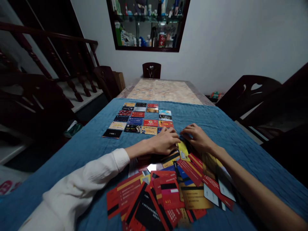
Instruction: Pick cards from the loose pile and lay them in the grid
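Before me on a blue cloth lies a loose pile of plastic cards (192,195) in red, gold, black, white and yellow, many overlapping. At the pile's far edge my left hand (166,141) bends over with curled fingers; what is in them is hidden. Close beside it, my right hand (196,138) is also curled, fingertips pointing left and down. Whether it grips a card cannot be made out. A yellow card (183,151) shows between the hands, near both sets of fingers. Farther off, cards laid in columns (136,121) lie left of centre, the nearest partly behind my left hand.
The blue cloth (91,150) covers the near part of a long table (163,89) with a patterned top. Dark wooden chairs stand at its far end (151,70), left (107,81) and right (247,93). A stair railing (53,35) runs along the left.
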Available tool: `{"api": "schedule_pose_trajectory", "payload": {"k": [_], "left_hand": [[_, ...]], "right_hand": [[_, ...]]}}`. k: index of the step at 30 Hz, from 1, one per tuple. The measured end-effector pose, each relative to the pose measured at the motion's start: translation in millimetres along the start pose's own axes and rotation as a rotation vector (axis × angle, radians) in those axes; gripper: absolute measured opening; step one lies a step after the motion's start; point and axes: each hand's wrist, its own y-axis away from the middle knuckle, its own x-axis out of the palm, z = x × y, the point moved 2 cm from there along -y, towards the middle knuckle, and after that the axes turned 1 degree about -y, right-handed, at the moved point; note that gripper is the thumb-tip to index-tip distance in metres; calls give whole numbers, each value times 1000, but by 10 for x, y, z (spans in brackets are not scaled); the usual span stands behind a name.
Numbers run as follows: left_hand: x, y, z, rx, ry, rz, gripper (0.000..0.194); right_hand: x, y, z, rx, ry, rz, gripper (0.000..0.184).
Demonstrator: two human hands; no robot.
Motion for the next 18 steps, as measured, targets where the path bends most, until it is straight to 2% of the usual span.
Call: {"api": "schedule_pose_trajectory", "payload": {"k": [3, 7, 12, 18], "left_hand": [[65, -74, -197, 72, 9, 16, 12], [95, -136, -334, 72, -45, 84, 18], [92, -147, -311, 11, -82, 155, 29], [85, -100, -264, -13, -45, 150, 30]], "right_hand": [[3, 86, 28, -39, -43, 18, 24], [36, 113, 65, -116, -72, 32, 24], [85, 111, 73, -165, -63, 84, 26], [83, 125, 87, -186, -59, 118, 28]]}}
